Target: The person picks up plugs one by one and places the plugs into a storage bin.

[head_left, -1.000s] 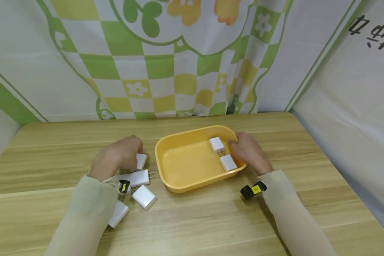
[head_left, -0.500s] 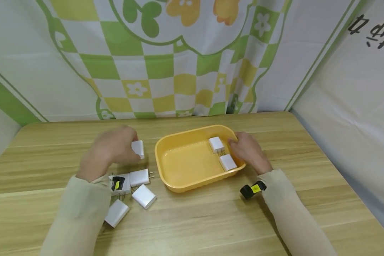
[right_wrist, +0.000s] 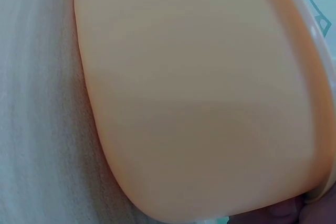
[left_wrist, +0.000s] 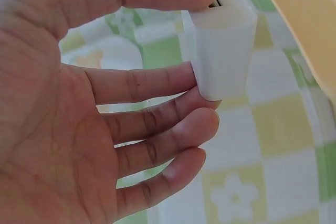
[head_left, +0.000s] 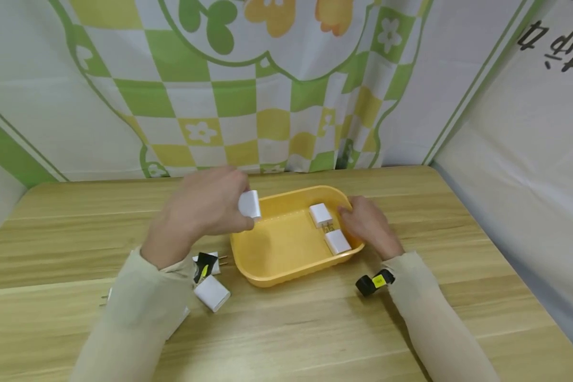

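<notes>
My left hand (head_left: 205, 204) pinches a white charger plug (head_left: 250, 205) between thumb and fingertips, above the left rim of a yellow tray (head_left: 267, 280). Up close in the left wrist view, the thumb presses the plug's (left_wrist: 223, 51) end with the dark port slot, and fingers touch its other side. At the tray's right end my right hand (head_left: 369, 223) grips the rim, its fingers partly hidden; the right wrist view is filled by the tray's outer wall (right_wrist: 199, 77). Inside the tray lie two white plugs, one farther back (head_left: 320, 214) and another nearer (head_left: 337, 242), prongs facing.
Left of the tray, a white charger plug (head_left: 212, 293) lies on the wooden table (head_left: 286, 334). Others there are partly hidden by the left sleeve (head_left: 129, 318) and wrist strap. A checked curtain (head_left: 239, 106) hangs behind the table.
My left hand has lifted a charger plug from the group on the table and carried it right, over the tray's left rim. My right hand stays on the tray.
</notes>
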The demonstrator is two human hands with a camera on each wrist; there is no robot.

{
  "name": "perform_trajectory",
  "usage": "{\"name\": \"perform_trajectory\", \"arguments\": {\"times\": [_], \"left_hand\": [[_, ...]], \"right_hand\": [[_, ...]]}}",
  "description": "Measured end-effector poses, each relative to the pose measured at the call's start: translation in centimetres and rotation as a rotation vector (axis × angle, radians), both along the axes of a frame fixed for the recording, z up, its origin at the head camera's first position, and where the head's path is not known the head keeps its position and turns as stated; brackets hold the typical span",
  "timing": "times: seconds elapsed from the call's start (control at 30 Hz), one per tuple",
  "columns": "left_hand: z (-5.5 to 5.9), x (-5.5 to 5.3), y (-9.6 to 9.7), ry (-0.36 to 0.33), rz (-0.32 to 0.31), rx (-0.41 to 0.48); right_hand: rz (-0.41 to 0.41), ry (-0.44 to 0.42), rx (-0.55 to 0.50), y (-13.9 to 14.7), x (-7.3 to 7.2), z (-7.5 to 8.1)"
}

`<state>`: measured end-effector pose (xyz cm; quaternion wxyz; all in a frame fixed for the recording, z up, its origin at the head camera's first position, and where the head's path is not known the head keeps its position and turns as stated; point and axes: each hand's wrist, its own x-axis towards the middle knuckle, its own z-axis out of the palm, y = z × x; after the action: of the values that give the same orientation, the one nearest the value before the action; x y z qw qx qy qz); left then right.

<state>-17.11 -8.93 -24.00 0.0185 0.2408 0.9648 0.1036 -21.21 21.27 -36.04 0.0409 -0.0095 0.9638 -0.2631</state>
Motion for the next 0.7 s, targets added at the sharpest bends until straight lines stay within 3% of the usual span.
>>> {"name": "perform_trajectory", "arguments": {"times": [0.13,0.27,0.5,0.7], "left_hand": [[0.4,-1.5,2.9,-0.02,-0.04,-0.053],[0.0,-3.0,5.6,-0.072,-0.064,-0.115],[-2.3,-4.8,9.5,-0.104,-0.092,-0.201],[-4.7,-5.8,11.4,-0.132,-0.087,-0.226]], "right_hand": [[-0.004,0.004,-0.003,0.1,0.0,-0.1],[0.001,0.01,-0.011,0.0,0.1,-0.1],[0.007,0.036,0.002,0.0,0.0,-0.2],[0.012,0.039,-0.011,0.2,0.0,-0.2]]}}
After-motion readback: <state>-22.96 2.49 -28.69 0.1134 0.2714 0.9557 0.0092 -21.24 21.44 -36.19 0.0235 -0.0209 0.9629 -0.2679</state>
